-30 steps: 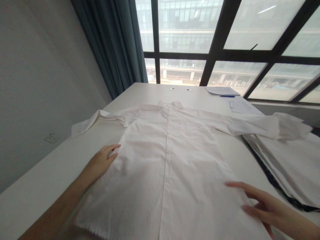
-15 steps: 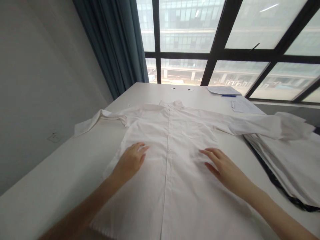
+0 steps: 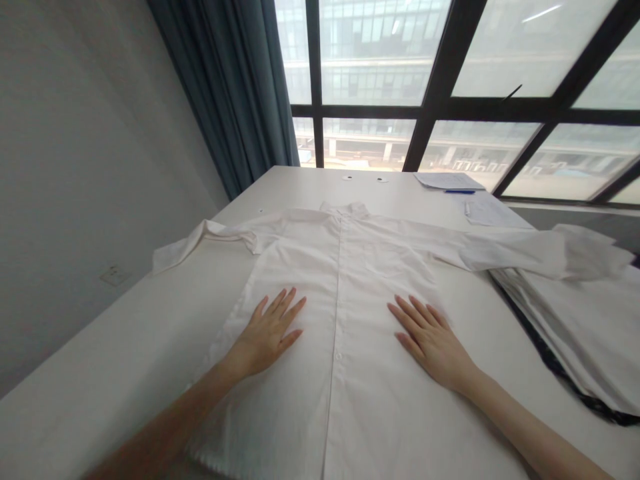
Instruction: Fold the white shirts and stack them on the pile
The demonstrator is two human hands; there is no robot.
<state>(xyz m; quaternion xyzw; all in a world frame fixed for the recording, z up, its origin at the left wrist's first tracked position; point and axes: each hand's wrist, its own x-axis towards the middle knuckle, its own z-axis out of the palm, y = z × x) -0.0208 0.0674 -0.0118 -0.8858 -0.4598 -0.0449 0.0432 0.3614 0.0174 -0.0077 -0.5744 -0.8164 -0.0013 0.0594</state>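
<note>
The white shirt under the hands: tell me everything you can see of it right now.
The white shirt lies front up and buttoned on the white table, collar toward the window, a chest pocket showing. It looks like thin woven cloth, mostly smooth. Both sleeves are spread sideways; one rests over a stack of folded white cloth. The left hand and right hand press flat either side of the placket.

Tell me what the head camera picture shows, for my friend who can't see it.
A left hand and a right hand press flat, fingers spread, on a white shirt laid button-side up on a white table. More white cloth is stacked at the right, with papers near a big window.
</note>
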